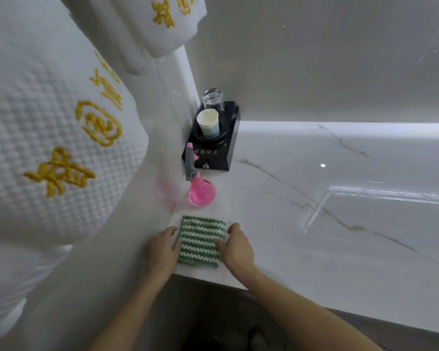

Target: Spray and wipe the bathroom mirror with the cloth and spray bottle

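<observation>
cloth (200,241): lay on counter (314,224) at its front edge, between left hand (162,249) and right hand (237,248)
bottle (199,184): stood behind cloth
tray (213,148): sat behind bottle, in corner
cups (208,122): stood on tray
towels (48,122): hung left

A green-and-white zigzag stripe pattern is shown on the cloth (200,240). Just beyond the cloth, the spray bottle (199,184) is seen with clear pink liquid, a grey trigger head and a pink nozzle tip. Further beyond the cloth, a glossy black tray (213,150) is marked with gold characters; on it a white-and-pale-blue paper cup (208,122) and a clear glass (213,98) are carried. The countertop (314,198) is white marble veined in grey-gold. Left of the cloth, white waffle-textured towels (48,148) are embroidered in yellow-gold characters.
</observation>
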{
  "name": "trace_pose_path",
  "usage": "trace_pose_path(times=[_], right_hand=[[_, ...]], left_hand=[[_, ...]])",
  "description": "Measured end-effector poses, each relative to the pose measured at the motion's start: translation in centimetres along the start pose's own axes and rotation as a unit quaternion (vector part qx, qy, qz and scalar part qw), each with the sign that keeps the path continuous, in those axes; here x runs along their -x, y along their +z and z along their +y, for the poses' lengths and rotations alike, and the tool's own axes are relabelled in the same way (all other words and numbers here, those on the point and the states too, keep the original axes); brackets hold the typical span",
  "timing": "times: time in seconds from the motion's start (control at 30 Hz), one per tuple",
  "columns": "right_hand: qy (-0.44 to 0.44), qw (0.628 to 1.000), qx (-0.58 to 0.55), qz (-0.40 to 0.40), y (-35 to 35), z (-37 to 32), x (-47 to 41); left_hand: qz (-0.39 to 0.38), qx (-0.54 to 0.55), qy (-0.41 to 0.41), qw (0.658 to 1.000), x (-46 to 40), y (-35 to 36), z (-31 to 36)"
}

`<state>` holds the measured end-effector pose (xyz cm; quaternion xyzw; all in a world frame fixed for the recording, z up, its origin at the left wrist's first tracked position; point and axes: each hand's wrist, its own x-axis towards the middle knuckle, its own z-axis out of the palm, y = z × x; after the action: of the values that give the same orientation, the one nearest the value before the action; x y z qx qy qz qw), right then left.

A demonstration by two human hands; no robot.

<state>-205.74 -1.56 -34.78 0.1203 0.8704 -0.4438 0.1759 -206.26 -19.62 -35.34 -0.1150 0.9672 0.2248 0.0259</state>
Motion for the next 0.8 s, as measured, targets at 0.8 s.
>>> trace_pose_path(times=[0.8], right_hand=[[-0.063,0.991,0.087,0.080,-1.2,1.5,-5.8]], left_hand=[[0.052,-0.058,0.121,0.990,-5.4,1.8,2.5]])
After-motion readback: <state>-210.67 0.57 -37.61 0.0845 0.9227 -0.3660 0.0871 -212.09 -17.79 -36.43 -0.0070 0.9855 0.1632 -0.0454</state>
